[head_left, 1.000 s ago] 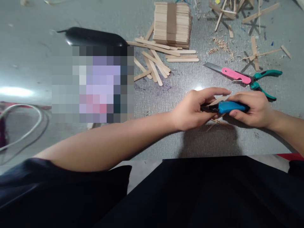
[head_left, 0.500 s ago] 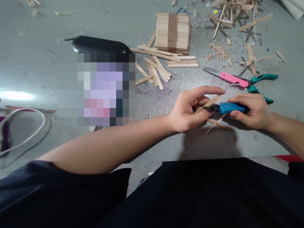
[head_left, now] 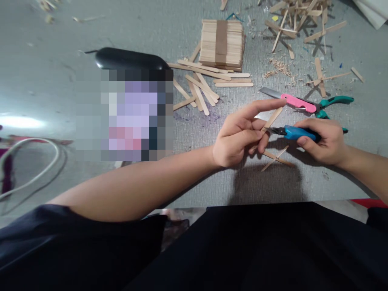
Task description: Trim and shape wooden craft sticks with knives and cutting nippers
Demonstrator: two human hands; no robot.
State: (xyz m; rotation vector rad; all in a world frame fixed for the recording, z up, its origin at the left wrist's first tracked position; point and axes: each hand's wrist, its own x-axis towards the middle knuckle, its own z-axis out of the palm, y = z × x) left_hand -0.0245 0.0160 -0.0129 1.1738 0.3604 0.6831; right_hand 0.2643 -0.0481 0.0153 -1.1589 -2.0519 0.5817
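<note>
Between its thumb and fingers my left hand point(head_left: 242, 135) pinches a flat wooden stick point(head_left: 274, 117), its index finger stretched out above. My right hand point(head_left: 323, 139) is wrapped round blue-handled pliers point(head_left: 298, 133), whose dark jaws point left and meet the stick near my left fingertips. Whether the jaws are closed on it is too small to tell. Below them, two crossed sticks point(head_left: 276, 158) lie on the grey table point(head_left: 206, 178). A pink-handled cutter point(head_left: 298, 102) and green-handled pliers point(head_left: 336, 100) lie just beyond my hands.
A banded stack of sticks point(head_left: 207, 42) stands at the back, with loose sticks point(head_left: 200, 91) in front. Joined sticks point(head_left: 303, 16) are piled at the back right, near wood shavings point(head_left: 280, 69). A black rounded object point(head_left: 130, 58) and a white cable point(head_left: 56, 151) are on the left.
My left hand has turned, its index finger rising and the held stick standing steeper. The blue pliers have shifted slightly right, with the jaws nearer the stick's middle.
</note>
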